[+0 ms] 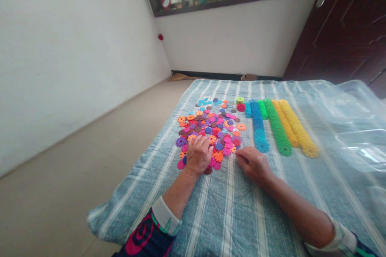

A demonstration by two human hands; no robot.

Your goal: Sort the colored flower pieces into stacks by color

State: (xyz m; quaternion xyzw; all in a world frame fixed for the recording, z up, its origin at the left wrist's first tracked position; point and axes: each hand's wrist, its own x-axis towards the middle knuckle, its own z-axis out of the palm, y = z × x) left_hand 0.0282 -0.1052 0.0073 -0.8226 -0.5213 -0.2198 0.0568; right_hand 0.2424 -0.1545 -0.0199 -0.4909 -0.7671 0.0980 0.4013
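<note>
A loose pile of notched plastic discs [215,120] in pink, orange, purple, red, brown and blue lies on the striped cloth. My left hand [199,156] rests on the near left part of this pile, fingers slightly apart and reaching down onto the discs. Just past the pile's right edge, my right hand [253,164] is low over the cloth with its fingers curled together; whatever they may hold is hidden. To the right, overlapping discs form long rows: a blue row [257,118], a green row [277,128] and a yellow row [298,128].
Short stacks of red discs [241,107] and lime discs [240,99] sit between pile and rows. Clear plastic containers [362,132] stand at the right. The striped cloth [211,217] ends at the left above a tiled floor [75,176].
</note>
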